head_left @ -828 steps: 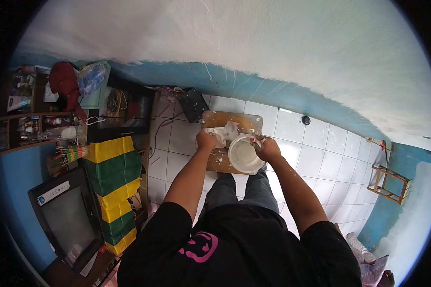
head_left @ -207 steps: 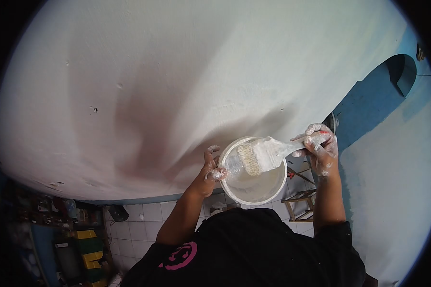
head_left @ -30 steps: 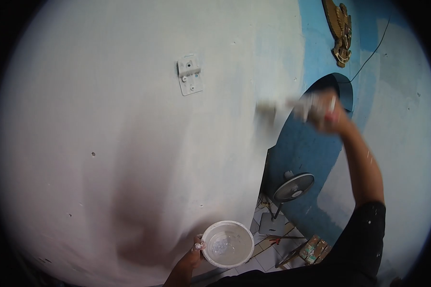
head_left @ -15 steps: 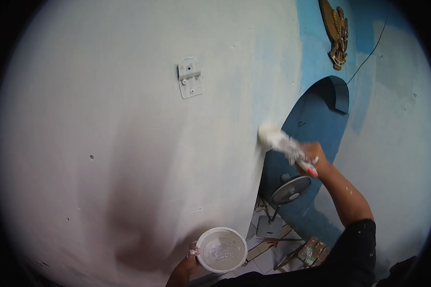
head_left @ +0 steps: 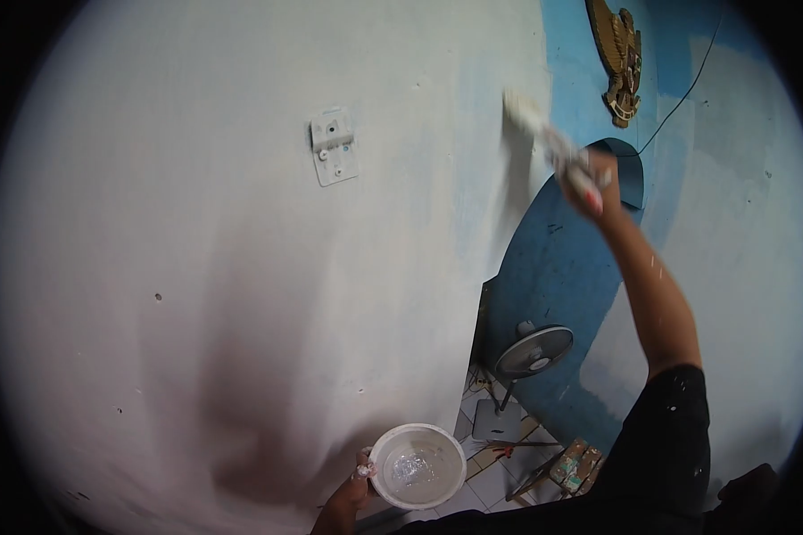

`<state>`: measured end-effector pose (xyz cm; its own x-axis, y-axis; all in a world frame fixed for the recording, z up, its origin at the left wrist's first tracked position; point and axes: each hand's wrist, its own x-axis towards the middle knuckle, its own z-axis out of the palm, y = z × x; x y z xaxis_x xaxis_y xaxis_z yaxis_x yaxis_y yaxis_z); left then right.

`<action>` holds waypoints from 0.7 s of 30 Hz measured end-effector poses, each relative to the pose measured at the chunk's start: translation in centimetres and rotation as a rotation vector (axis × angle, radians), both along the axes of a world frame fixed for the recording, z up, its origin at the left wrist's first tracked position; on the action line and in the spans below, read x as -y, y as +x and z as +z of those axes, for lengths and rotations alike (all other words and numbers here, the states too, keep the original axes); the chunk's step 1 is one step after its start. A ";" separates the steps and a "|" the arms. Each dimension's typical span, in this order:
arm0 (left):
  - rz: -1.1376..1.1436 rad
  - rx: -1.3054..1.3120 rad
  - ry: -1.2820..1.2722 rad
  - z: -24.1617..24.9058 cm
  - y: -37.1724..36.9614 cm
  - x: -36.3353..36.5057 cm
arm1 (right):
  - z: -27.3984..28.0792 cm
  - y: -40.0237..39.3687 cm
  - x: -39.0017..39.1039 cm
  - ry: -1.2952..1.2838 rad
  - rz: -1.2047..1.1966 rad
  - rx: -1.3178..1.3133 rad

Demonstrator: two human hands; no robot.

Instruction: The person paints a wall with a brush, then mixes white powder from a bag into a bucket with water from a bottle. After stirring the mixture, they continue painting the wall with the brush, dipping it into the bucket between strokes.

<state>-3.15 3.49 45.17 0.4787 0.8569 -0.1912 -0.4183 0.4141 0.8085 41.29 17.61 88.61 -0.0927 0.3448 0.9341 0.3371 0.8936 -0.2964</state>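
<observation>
In my right hand [head_left: 595,185] is a paint-smeared paintbrush [head_left: 555,147], its handle tipped red at the lower end. Its pale bristles are against or very close to the wall [head_left: 401,232], near the border between white and blue paint. Some blur covers the brush and fingers. Low in the view, my left hand [head_left: 360,480] grips the rim of a white bucket [head_left: 460,464], fingers closed on its left side. Whitish liquid with shiny spots shows in the bottom of the bucket. White paint marks both hands.
A metal bracket [head_left: 334,147] juts from the wall. Right of the wall edge are a blue arched recess [head_left: 553,241] and a standing fan [head_left: 535,351]. A carved eagle emblem [head_left: 623,67] hangs above, beside a dark cable [head_left: 687,94]. A paint-spotted wooden stool [head_left: 573,465] stands on the tiles.
My right hand has swept the paintbrush upward along the wall, from beside the arch's edge to above it. My left hand still holds the bucket in nearly the same place.
</observation>
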 end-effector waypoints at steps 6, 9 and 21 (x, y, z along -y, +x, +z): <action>0.003 0.007 0.000 -0.4 0.0 0.1 | -3.5 -3.5 9.5 0.052 -0.235 0.656; -0.003 0.002 0.000 -0.2 0.4 0.4 | 3.9 -1.5 7.7 0.162 -0.342 0.718; 0.038 0.014 -0.010 0.3 0.0 1.0 | -3.6 -1.9 5.6 0.041 -0.226 0.315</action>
